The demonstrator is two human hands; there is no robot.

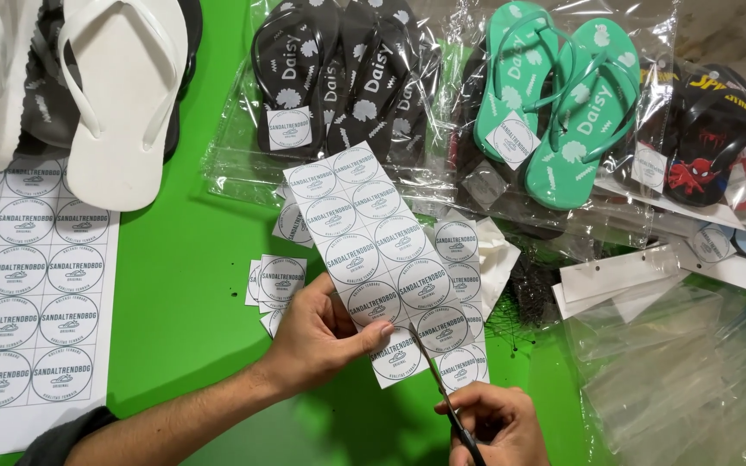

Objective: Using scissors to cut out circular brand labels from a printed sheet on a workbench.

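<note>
green table (183, 259): left hand (317, 336) pinches label strip (373, 250) upright, right hand (494, 423) closed on scissors (442, 384) cutting its bottom row; cut labels (276, 283) piled beside, full sheet (28, 285) uncut.

Label strip (364, 246): white paper, two columns of round printed stickers, held tilted above the green counter, lower end pinched near its left edge.
Scissors (442, 388): thin dark blades, open, biting into the strip's lower end between two stickers; handles hidden in grip.
</note>
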